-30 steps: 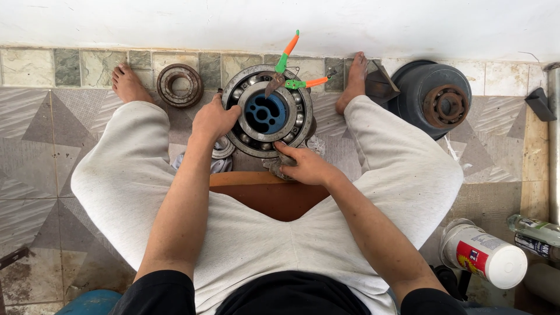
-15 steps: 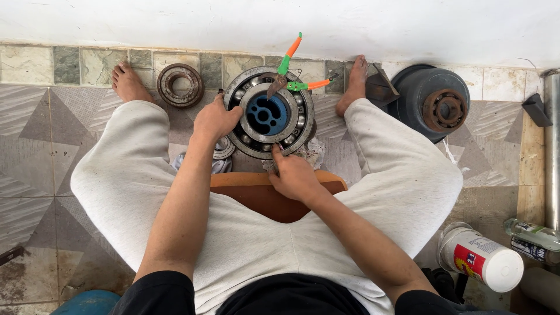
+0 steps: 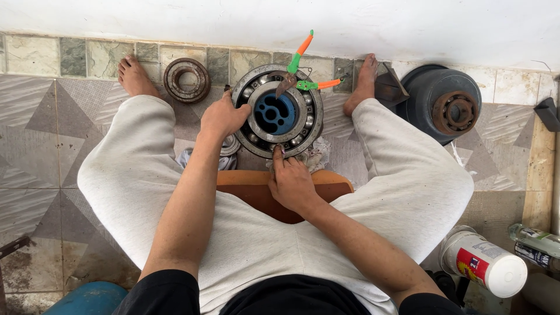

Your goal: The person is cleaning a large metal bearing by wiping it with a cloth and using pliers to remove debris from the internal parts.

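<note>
1. Down on the tiled floor, a person sits with legs spread, and a large steel ball bearing lies flat between the bare feet, close to the wall
2. Their left hand is cupped over the bearing's outer ring on its left edge, fingers curled and steadying it
3. Their right hand rests at the near edge of the ring, one finger stretched out and pressing a grey rag against the metal; the rest of the hand is loosely closed
4. A pair of pliers with orange and green handles lies across the far rim, untouched by either hand
5. An orange stool sits just under the right wrist, between the knees
6. As for progress, I would judge the wiping to be partway: the balls and rings show bare and fairly bright, yet the rag is only at the near rim, and the far side under the pliers looks unreached
7. A smaller bearing waits near the left foot, a dark hub beyond the right foot, and a white tub by the right knee
</note>
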